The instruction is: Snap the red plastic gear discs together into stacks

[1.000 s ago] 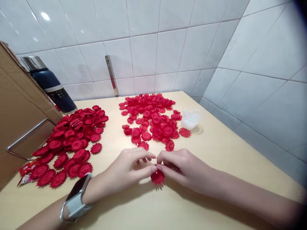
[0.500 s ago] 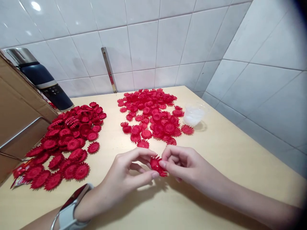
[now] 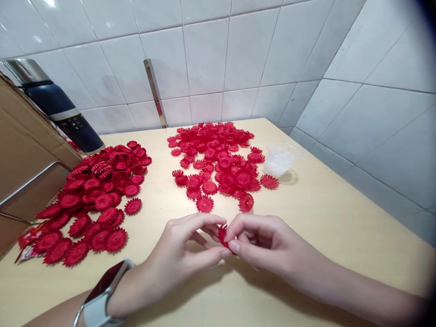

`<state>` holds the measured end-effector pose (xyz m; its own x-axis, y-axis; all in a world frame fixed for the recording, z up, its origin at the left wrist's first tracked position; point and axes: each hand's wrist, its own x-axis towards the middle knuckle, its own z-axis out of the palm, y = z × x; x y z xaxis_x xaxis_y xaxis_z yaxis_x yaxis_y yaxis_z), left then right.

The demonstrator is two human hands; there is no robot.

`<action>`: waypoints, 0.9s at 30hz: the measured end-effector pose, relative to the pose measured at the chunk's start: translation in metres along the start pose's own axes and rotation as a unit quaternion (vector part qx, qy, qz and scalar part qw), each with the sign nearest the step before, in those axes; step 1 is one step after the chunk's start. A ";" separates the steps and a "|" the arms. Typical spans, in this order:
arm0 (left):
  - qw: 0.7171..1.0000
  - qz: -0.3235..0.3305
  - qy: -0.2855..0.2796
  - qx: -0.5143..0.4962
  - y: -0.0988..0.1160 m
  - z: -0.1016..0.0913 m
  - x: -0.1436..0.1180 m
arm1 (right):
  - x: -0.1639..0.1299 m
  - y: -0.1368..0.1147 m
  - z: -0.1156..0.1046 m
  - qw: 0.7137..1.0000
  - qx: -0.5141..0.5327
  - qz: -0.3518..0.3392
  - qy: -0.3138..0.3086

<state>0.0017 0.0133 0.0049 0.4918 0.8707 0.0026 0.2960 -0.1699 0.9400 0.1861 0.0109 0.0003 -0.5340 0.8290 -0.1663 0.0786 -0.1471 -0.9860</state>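
Note:
Between my two hands, low over the table's near part, is a small red flower-shaped piece (image 3: 223, 235) with a fringed edge. My left hand (image 3: 190, 245) curves around its left side, thumb and fingertips closed on its rim. My right hand (image 3: 259, 240) pinches it from the right with thumb and forefinger, hiding much of it. Just beyond my hands lies a heap of similar red fringed pieces (image 3: 238, 177), with a few loose ones at its near edge. At the left rests another heap of darker, thicker-looking red pieces (image 3: 102, 200).
A clear plastic cup (image 3: 279, 161) with whitish contents stands right of the middle heap. Far left are a cardboard box (image 3: 30, 145), a dark flask (image 3: 61, 109) and a small wrapper (image 3: 27, 250). White tiled walls (image 3: 204, 54) border the table (image 3: 306, 236) behind and at right.
The red piece has turned more edge-on, and my right fingers now cover more of it. Both hands stay close together. The view has shifted slightly.

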 end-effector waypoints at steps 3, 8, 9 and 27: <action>0.999 -0.030 0.010 -0.031 -0.003 0.001 0.000 | 0.000 0.001 0.001 0.999 0.046 0.005 0.006; 0.993 -0.087 -0.007 -0.086 -0.001 0.001 0.002 | 0.000 0.000 0.001 0.993 0.119 0.026 0.006; 0.992 -0.087 -0.016 -0.091 0.001 0.001 0.002 | 0.000 0.001 0.002 0.992 0.124 0.027 0.005; 0.989 -0.088 -0.003 -0.116 0.002 0.003 0.003 | 0.003 0.003 -0.004 0.987 0.145 0.049 0.054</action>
<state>0.0058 0.0146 0.0054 0.4544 0.8745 -0.1697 0.1812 0.0958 0.9788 0.1880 0.0153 -0.0037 -0.4415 0.8538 -0.2757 -0.1277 -0.3640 -0.9226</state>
